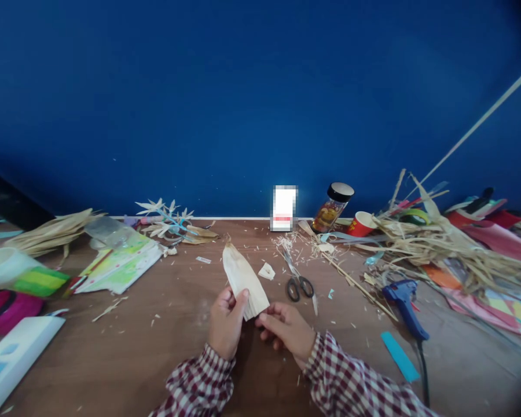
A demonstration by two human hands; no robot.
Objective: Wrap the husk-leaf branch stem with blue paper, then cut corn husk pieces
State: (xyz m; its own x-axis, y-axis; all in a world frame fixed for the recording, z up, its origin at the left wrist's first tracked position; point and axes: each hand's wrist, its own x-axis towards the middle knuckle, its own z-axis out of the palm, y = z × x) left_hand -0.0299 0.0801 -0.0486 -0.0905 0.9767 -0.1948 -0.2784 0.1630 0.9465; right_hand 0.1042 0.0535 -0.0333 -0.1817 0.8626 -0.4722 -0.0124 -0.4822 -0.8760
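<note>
A pale dried corn husk piece [242, 276], pointed at its far end, is held above the wooden table [169, 330]. My left hand [226, 321] is closed on its lower left edge, thumb on top. My right hand [286, 331] pinches its lower right corner. Both arms wear checked red and white sleeves. Black-handled scissors [298, 282] lie just right of the husk. A small husk scrap [267, 271] lies beside them.
A blue glue gun [404, 304] with its cord lies at right, near a heap of dried husks and straw [438, 246]. A jar [332, 207] and red cup [361, 223] stand by the blue wall. Coloured papers [119, 266], husk flowers [169, 220] and tape rolls lie at left.
</note>
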